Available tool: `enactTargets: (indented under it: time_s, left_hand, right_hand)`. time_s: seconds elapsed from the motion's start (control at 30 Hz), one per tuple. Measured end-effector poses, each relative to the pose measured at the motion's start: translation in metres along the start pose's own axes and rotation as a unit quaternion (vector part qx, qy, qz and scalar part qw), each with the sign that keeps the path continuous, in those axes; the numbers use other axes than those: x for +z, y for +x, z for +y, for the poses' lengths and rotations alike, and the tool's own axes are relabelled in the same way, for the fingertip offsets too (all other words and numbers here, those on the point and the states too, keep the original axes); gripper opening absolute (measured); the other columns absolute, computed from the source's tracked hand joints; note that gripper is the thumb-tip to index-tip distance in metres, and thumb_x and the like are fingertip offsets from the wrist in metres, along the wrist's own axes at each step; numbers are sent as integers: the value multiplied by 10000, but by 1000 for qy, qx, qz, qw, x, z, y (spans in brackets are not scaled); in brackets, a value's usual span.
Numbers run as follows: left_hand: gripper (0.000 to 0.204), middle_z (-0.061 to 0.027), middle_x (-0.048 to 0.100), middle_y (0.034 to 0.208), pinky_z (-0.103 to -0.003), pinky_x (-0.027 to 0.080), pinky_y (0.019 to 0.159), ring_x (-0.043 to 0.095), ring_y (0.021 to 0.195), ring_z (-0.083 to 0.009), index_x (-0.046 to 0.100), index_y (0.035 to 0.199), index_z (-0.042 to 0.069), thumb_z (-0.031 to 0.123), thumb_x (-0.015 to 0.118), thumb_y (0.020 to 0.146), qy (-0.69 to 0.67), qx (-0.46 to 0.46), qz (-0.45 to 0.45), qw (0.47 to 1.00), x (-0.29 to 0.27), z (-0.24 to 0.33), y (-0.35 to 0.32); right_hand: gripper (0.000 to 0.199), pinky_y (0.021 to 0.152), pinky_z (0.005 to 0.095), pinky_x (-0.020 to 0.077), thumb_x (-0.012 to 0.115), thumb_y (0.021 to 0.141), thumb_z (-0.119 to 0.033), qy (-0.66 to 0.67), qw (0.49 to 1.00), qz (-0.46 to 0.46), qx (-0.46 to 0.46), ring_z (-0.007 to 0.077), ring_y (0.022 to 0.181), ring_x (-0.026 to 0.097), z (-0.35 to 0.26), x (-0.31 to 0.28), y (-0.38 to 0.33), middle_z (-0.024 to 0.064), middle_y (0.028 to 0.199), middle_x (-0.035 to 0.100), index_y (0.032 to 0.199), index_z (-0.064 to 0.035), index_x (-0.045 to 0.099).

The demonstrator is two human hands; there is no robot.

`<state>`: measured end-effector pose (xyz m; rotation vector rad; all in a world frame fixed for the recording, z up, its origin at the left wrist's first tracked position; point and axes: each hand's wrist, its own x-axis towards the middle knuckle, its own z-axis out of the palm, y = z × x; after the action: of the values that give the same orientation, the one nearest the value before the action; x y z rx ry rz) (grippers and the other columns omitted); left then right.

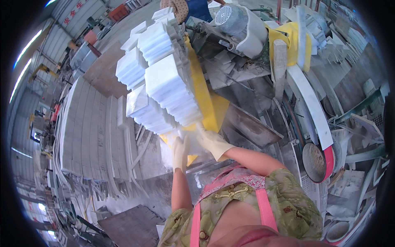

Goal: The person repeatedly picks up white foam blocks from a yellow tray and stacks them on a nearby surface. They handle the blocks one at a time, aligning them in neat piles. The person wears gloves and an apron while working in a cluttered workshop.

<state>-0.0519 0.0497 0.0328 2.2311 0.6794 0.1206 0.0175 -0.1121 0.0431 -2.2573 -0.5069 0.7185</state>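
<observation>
Pale cream gloves cover both my hands. My left hand [180, 151] and my right hand [214, 145] face each other at the near end of the stacked tiles. Between them is a white stone tile [192, 139], blurred, with the fingers closed at its two sides; the fingertips are partly smeared. Just beyond, square white stone tiles [164, 80] stand in two rows of leaning stacks. The right fingertips are close to the lower edge of the nearest stack. Yellow sheeting [201, 90] lies under and beside the stacks.
At left stands a row of long grey slabs [80, 127]. A dusty motor [236, 22] sits beyond on the right, near a wooden post [279, 61] and a curved white guard [308, 103] with a round wheel [314, 162]. A person in blue [198, 9] is at the far end.
</observation>
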Motion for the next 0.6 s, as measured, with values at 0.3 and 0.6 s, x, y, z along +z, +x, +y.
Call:
enactTargets:
  time_s: [0.3,0.6]
  left_hand:
    - [685,-354,677,979,-495,495,851,667,978,-460,640,1104,-89,558,424,1042,-35,3,-21,999,9,18,-11]
    - [713,-333,695,983,-492,502,862,679,981,-459,653,1118,-79,606,518,974,133,29,-5,991,25,12,5]
  right_hand:
    - [627,876,500,504,444,1036,-425,97,988,21,-115,469,1031,665,30,52,22,277,1129,686,1530,-70,295]
    - [458,905,447,504,487,1049,-405,99,954,-80,-272,366,1082,667,68,15,-22,224,1169,693,1215,-16,660]
